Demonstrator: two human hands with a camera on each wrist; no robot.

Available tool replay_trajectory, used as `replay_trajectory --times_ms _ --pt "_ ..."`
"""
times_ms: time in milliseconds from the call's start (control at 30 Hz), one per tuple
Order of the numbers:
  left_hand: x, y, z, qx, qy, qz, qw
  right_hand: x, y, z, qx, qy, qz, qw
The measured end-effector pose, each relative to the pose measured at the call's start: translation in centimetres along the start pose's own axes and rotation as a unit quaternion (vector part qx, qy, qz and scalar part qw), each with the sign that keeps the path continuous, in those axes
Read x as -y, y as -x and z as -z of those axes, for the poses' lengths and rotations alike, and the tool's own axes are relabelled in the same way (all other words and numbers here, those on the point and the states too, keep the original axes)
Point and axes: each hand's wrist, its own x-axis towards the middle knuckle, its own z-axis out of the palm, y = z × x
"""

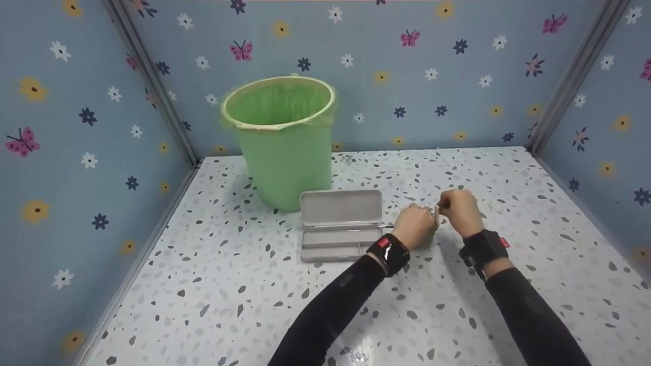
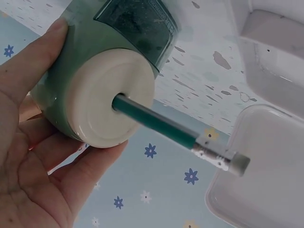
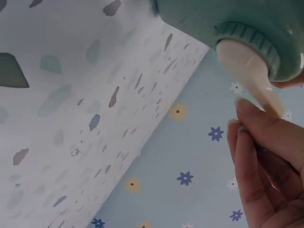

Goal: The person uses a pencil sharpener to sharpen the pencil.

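Observation:
My left hand (image 1: 414,226) grips a green crank pencil sharpener (image 2: 54,95), with the thumb on one side and fingers around the other. A dark green pencil (image 2: 156,122) sticks out of the hole in the sharpener's round cream face (image 2: 97,126); its eraser end (image 2: 239,164) points outward. On the sharpener's opposite side is a cream crank handle (image 3: 247,66). The thumb and fingertips of my right hand (image 1: 460,211) pinch the end of that handle, hiding its tip. A dark translucent shavings drawer (image 2: 142,28) shows on the sharpener's body.
An open grey-white pencil case (image 1: 341,206) lies left of my left hand, its lid tilted back and its tray divided into compartments. Behind it stands a green bin (image 1: 290,162) with a liner. Patterned blue walls (image 1: 381,101) border the speckled tabletop (image 1: 229,284).

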Motion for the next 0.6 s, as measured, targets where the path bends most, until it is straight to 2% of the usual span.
replay_trajectory --times_ms 167,333,600 --pt "0.1 0.1 -0.2 -0.016 0.011 -0.010 0.9998 -1.2 -0.8 -1.8 0.004 0.015 0.011 1.000" --pt "0.1 0.1 0.0 -0.009 0.013 -0.011 0.9998 -2.1 -1.1 -2.8 0.050 0.033 0.017 0.998" --pt "0.1 0.2 0.3 -0.002 -0.010 -0.019 0.9998 -2.4 -0.8 -2.8 0.112 0.029 0.005 0.993"
